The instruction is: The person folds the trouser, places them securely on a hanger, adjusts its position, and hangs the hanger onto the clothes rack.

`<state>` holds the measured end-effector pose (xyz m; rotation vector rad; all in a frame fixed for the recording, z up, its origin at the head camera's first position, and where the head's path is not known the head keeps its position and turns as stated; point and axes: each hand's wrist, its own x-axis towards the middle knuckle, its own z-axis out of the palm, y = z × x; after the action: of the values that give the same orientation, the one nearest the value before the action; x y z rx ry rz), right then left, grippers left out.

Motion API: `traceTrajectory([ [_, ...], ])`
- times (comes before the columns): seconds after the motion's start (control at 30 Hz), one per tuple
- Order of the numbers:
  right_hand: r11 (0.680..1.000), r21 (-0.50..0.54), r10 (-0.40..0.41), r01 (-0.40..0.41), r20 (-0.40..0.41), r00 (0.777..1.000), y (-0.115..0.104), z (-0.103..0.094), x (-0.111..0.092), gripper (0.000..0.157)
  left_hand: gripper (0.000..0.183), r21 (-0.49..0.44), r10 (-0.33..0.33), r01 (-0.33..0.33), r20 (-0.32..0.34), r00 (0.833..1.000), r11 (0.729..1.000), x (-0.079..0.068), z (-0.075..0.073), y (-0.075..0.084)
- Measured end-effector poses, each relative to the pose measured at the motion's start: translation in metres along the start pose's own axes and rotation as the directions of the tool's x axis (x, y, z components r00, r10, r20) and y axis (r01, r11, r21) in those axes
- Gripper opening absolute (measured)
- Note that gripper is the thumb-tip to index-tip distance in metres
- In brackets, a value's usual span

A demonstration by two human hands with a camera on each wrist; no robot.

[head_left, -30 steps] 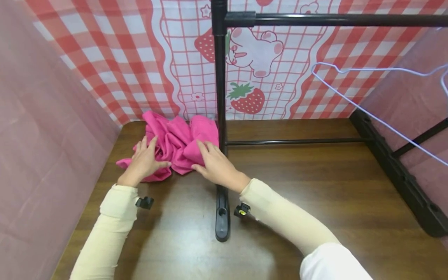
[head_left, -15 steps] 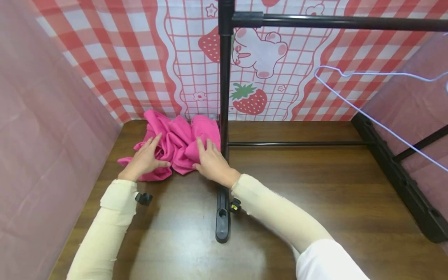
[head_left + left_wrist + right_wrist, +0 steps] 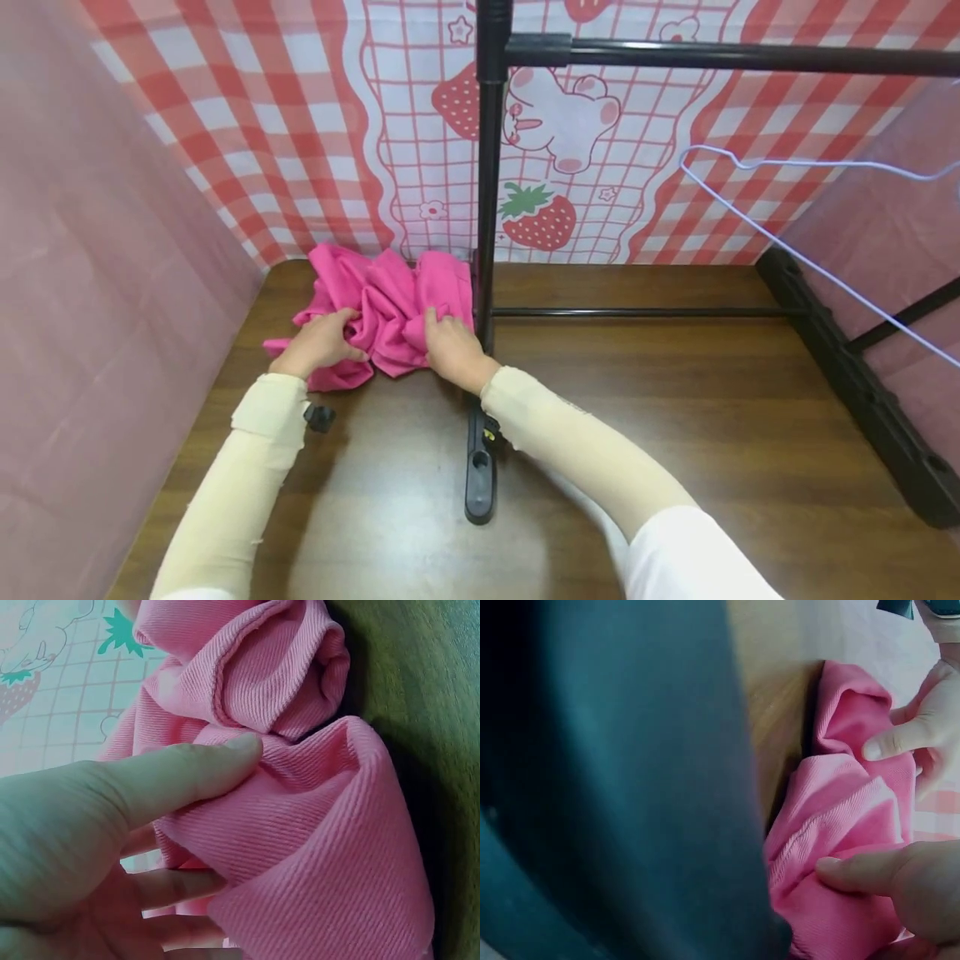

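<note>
A crumpled pink twill garment [image 3: 386, 308] lies at the back left of the table, against the checked cloth. My left hand [image 3: 318, 342] grips its left part. In the left wrist view, the thumb lies on top of a fold and the fingers reach beneath the fabric [image 3: 322, 825]. My right hand [image 3: 453, 352] pinches the garment's right part, close to the rack's upright. The right wrist view has that hand's thumb pressed into the pink cloth [image 3: 840, 825], its fingers mostly hidden. What kind of garment it is cannot be made out.
A black rack upright [image 3: 489, 208] with a foot [image 3: 480, 483] stands just right of the garment. A top bar [image 3: 720, 57] and low crossbar [image 3: 645, 312] run right to another foot [image 3: 862, 392]. A pale purple wire hanger [image 3: 795, 250] hangs at right. Pink curtain [image 3: 112, 292] borders the left.
Both hands' spread fingers have drawn in and taken hold of the garment. My right hand has moved slightly left in relation to the upright. The head view has shifted a little.
</note>
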<state>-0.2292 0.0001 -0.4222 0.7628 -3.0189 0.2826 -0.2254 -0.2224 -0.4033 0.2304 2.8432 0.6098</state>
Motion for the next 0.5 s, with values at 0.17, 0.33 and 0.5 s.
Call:
traceTrajectory([
  [0.17,1.0,0.004,-0.022,0.022,0.001,1.0,0.005,0.0,0.001,0.034,0.051,0.035,0.023,-0.02,-0.107,0.994,0.999,0.003,0.008,0.001],
  [0.33,0.999,-0.026,-0.045,0.045,-0.018,0.999,0.007,-0.003,-0.003,0.019,0.022,0.04,0.034,-0.026,-0.2,0.979,0.999,0.003,0.014,0.002],
  [0.5,0.997,-0.036,-0.077,0.075,-0.044,0.996,0.005,-0.004,-0.01,0.013,0.021,0.065,0.054,-0.04,-0.224,0.973,0.997,0.002,0.013,0.001],
])
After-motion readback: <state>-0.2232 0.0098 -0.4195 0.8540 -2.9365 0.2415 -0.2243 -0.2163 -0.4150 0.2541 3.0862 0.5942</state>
